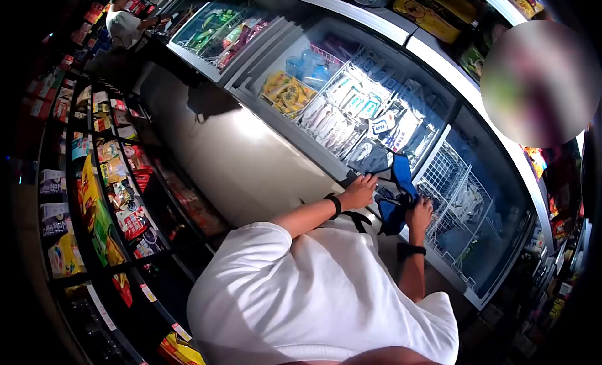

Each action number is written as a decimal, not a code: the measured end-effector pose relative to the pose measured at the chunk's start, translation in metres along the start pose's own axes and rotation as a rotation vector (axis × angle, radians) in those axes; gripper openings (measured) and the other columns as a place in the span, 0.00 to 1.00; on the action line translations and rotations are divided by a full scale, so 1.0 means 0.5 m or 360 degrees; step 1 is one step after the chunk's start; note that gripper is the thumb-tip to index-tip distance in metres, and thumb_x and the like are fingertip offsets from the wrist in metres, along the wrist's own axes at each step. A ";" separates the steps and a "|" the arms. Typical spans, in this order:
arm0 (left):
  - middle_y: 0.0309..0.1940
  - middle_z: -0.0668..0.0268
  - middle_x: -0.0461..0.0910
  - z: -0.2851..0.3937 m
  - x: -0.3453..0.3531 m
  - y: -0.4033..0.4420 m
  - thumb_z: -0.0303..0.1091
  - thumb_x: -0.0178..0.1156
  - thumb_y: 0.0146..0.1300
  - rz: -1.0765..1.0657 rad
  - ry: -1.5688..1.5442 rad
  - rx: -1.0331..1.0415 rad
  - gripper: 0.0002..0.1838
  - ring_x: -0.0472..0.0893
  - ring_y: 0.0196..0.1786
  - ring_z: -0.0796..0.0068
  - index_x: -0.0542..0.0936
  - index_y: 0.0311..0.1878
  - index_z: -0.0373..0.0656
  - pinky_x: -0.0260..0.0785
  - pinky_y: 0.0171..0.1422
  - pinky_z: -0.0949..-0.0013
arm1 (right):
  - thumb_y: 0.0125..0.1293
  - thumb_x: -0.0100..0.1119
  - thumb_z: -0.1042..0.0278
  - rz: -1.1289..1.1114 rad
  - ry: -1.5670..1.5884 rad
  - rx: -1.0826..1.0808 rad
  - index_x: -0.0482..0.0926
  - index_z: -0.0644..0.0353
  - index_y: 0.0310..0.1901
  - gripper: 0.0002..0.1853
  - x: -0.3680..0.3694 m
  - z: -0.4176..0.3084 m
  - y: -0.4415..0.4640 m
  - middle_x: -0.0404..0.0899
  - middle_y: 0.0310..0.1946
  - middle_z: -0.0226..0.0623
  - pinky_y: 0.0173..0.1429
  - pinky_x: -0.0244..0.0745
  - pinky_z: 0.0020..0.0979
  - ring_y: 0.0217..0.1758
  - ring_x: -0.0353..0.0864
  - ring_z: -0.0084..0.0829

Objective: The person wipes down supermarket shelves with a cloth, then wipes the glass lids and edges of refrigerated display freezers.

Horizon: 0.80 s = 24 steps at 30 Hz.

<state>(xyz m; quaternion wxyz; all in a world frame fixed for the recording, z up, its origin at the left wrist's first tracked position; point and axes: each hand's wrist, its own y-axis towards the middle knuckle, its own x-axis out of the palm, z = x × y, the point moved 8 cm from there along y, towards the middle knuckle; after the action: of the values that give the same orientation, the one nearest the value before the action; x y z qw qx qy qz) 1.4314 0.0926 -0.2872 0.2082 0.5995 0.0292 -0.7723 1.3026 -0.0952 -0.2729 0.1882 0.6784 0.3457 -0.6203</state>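
A blue and black item (402,170), seemingly fabric, lies bunched at the front edge of a glass-topped freezer (291,139). My right hand (419,216) is closed on its right side, with the fingers partly hidden. On its left side, my left hand (359,191) has its fingers bent together at the freezer edge; what they pinch is too small to name. Black bands circle both wrists. Beneath the glass, just beyond the hands, are white packets (357,101) in a wire basket and yellow packs (287,94).
On the left stand shelves (94,136) of colourful packaged goods. Another person (123,23) in a white top is at the far upper left. To the right, the freezer holds more wire baskets (454,189). Packaged goods (433,17) sit on a shelf above the freezer.
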 end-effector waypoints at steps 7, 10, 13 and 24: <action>0.35 0.59 0.79 -0.148 0.017 0.036 0.49 0.57 0.62 -0.0107 -0.0113 -0.0173 0.20 0.73 0.47 0.59 0.84 0.27 0.41 0.60 0.53 0.58 | 0.53 0.65 0.68 0.0103 0.0396 -0.0196 0.66 0.66 0.61 0.33 0.072 -0.124 -0.010 0.69 0.50 0.58 0.58 0.69 0.51 0.53 0.71 0.60; 0.33 0.63 0.80 -0.277 -0.042 -0.013 0.49 0.58 0.61 -0.0124 0.0077 -0.0337 0.19 0.74 0.48 0.61 0.85 0.26 0.44 0.60 0.53 0.58 | 0.51 0.69 0.63 -0.0027 0.0379 -0.0369 0.63 0.66 0.65 0.40 0.098 -0.285 0.028 0.69 0.49 0.55 0.58 0.71 0.47 0.54 0.71 0.57; 0.38 0.65 0.75 -0.385 -0.149 -0.038 0.37 0.59 0.57 0.0142 0.0633 -0.0301 0.06 0.73 0.48 0.62 0.80 0.33 0.47 0.63 0.52 0.59 | 0.52 0.70 0.55 -0.0206 0.0607 -0.0516 0.57 0.52 0.73 0.48 0.115 -0.484 0.070 0.60 0.64 0.65 0.67 0.64 0.53 0.66 0.61 0.66; 0.78 0.53 0.43 -0.878 -0.409 -0.247 0.42 0.80 0.36 -0.0208 0.0173 -0.0528 0.57 0.47 0.77 0.39 0.61 0.74 0.55 0.48 0.73 0.36 | 0.54 0.61 0.61 -0.0506 0.0631 -0.1208 0.67 0.49 0.61 0.30 0.300 -1.189 0.124 0.58 0.71 0.54 0.71 0.47 0.71 0.78 0.51 0.57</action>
<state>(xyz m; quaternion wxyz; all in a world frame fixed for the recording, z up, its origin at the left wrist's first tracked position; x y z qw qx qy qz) 1.8283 0.3931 -0.2434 0.2518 0.5946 0.2061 -0.7352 1.7679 0.3040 -0.3345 0.2561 0.6056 0.6777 -0.3292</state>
